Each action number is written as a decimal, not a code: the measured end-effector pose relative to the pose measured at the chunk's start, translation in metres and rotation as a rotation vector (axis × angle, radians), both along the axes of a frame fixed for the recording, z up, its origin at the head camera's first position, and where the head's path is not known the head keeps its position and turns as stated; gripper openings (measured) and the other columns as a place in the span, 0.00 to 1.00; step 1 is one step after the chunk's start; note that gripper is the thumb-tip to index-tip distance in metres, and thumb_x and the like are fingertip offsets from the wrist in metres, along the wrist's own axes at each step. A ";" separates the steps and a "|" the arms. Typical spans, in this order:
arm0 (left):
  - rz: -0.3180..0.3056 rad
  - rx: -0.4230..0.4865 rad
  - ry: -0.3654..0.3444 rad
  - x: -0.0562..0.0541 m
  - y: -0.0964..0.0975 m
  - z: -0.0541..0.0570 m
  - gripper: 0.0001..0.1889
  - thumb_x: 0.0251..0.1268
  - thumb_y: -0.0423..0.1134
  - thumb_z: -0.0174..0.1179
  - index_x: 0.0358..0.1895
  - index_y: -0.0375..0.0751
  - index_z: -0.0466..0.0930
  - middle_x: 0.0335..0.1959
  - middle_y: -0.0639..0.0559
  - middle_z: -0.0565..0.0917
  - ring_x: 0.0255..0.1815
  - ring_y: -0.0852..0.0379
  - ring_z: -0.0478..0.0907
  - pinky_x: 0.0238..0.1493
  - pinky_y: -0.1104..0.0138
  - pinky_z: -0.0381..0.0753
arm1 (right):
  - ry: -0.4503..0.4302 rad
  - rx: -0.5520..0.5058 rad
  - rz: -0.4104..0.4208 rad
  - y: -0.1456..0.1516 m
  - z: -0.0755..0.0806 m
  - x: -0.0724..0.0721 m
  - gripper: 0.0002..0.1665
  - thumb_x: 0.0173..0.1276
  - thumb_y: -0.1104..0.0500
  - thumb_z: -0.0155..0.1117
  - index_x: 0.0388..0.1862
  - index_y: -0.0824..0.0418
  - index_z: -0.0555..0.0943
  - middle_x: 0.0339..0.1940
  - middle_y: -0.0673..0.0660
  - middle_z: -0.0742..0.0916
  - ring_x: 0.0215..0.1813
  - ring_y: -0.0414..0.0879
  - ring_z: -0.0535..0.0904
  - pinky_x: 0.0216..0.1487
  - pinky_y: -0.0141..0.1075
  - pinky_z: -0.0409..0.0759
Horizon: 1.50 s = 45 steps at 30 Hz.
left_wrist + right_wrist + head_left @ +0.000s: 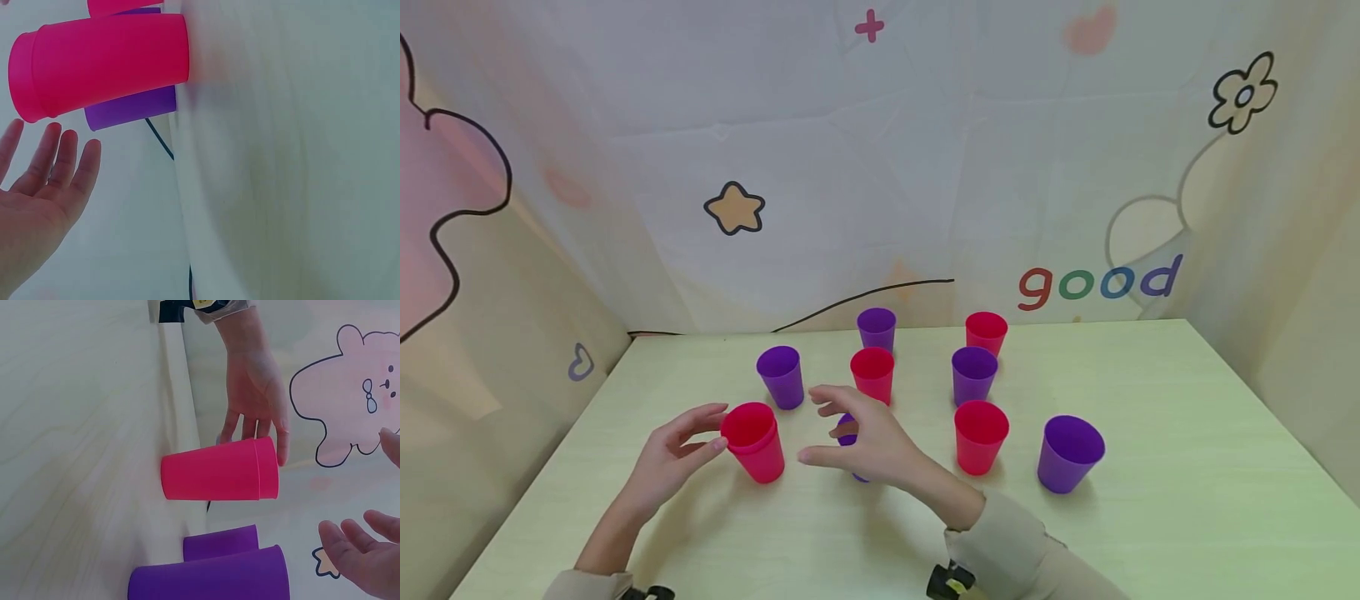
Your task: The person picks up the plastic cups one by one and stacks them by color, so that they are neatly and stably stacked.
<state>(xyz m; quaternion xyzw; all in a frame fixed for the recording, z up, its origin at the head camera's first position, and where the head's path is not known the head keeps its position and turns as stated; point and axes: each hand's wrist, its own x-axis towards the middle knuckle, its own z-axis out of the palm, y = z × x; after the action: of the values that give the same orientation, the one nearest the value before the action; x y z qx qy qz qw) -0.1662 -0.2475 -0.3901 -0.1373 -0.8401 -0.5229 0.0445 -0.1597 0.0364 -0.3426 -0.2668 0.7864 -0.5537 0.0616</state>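
Two red cups, one nested in the other, form a stack (756,446) upright on the table. Just left of its rim is my left hand (662,462), thumb and fingers spread. In the left wrist view, the fingers of that hand (44,194) are extended beside the red stack (112,62), with nothing gripped. My right hand (876,442) hovers right of the stack, fingers apart and empty. Behind it stands a purple cup (847,439), mostly hidden. In the right wrist view, my right hand (365,559) is above a purple cup (212,578).
Farther back stand purple cups (782,383) (877,329) and red cups (872,375) (987,332). To the right are a purple cup (973,379), a red cup (981,442) and another purple cup (1067,458). A printed cloth (850,183) hangs behind the pale table (1187,500).
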 end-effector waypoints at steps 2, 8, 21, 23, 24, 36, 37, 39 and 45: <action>0.001 0.002 0.001 -0.001 0.001 -0.001 0.25 0.59 0.34 0.60 0.60 0.35 0.67 0.50 0.37 0.76 0.46 0.68 0.73 0.42 0.72 0.77 | -0.003 -0.001 -0.004 0.004 -0.001 0.000 0.37 0.53 0.53 0.70 0.62 0.56 0.68 0.56 0.53 0.76 0.52 0.47 0.75 0.50 0.42 0.75; 0.021 -0.003 -0.038 -0.001 0.003 -0.002 0.25 0.59 0.37 0.60 0.59 0.33 0.67 0.51 0.38 0.75 0.46 0.67 0.72 0.43 0.72 0.76 | -0.009 -0.004 -0.009 0.015 -0.002 0.001 0.37 0.53 0.54 0.70 0.62 0.57 0.68 0.56 0.54 0.76 0.53 0.50 0.75 0.51 0.44 0.75; 0.021 -0.010 -0.053 -0.001 0.006 -0.003 0.26 0.57 0.36 0.62 0.58 0.32 0.68 0.52 0.38 0.74 0.48 0.58 0.72 0.42 0.72 0.77 | 0.030 0.008 -0.044 0.040 -0.004 0.004 0.36 0.54 0.56 0.70 0.62 0.59 0.69 0.56 0.55 0.77 0.54 0.50 0.74 0.50 0.42 0.75; 0.016 -0.005 -0.045 -0.001 0.006 -0.004 0.25 0.57 0.35 0.62 0.58 0.32 0.68 0.51 0.38 0.74 0.47 0.62 0.73 0.42 0.72 0.77 | 0.045 0.008 -0.042 0.044 -0.004 0.004 0.35 0.54 0.56 0.70 0.61 0.60 0.70 0.55 0.55 0.78 0.54 0.50 0.74 0.50 0.41 0.76; 0.014 -0.002 -0.039 -0.001 0.006 -0.004 0.25 0.57 0.35 0.62 0.57 0.31 0.68 0.51 0.38 0.74 0.46 0.63 0.73 0.42 0.72 0.77 | 0.053 0.013 -0.045 0.046 -0.004 0.005 0.35 0.53 0.56 0.70 0.61 0.60 0.70 0.55 0.55 0.78 0.54 0.50 0.74 0.49 0.41 0.76; 0.007 0.002 -0.038 -0.002 0.006 -0.002 0.24 0.56 0.34 0.62 0.57 0.31 0.69 0.50 0.38 0.74 0.45 0.63 0.73 0.42 0.71 0.77 | 0.108 0.064 -0.106 0.074 -0.005 0.006 0.35 0.53 0.54 0.71 0.60 0.59 0.71 0.51 0.55 0.80 0.52 0.49 0.75 0.47 0.40 0.76; 0.006 0.002 -0.037 -0.002 0.006 -0.002 0.24 0.56 0.34 0.62 0.57 0.31 0.69 0.50 0.38 0.74 0.45 0.63 0.73 0.42 0.71 0.77 | 0.113 0.065 -0.111 0.077 -0.006 0.006 0.35 0.53 0.54 0.71 0.60 0.59 0.71 0.51 0.55 0.80 0.52 0.49 0.75 0.47 0.40 0.76; 0.005 0.004 -0.038 -0.002 0.006 -0.002 0.24 0.56 0.34 0.62 0.56 0.31 0.69 0.50 0.38 0.74 0.45 0.64 0.73 0.42 0.71 0.77 | 0.124 0.065 -0.117 0.082 -0.006 0.006 0.35 0.53 0.54 0.71 0.60 0.59 0.71 0.51 0.56 0.80 0.52 0.49 0.75 0.46 0.40 0.77; 0.010 -0.003 -0.044 -0.002 0.005 -0.003 0.24 0.56 0.35 0.63 0.56 0.32 0.69 0.49 0.39 0.75 0.45 0.63 0.73 0.41 0.70 0.77 | 0.157 0.060 -0.131 0.096 -0.008 0.007 0.36 0.51 0.56 0.72 0.59 0.61 0.71 0.50 0.56 0.81 0.51 0.51 0.75 0.45 0.39 0.77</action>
<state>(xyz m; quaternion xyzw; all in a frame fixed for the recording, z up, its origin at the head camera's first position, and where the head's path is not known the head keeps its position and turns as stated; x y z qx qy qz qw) -0.1684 -0.2423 -0.3932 -0.1216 -0.8423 -0.5243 0.0285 -0.1526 0.1324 -0.3507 -0.2555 0.8208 -0.5101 -0.0287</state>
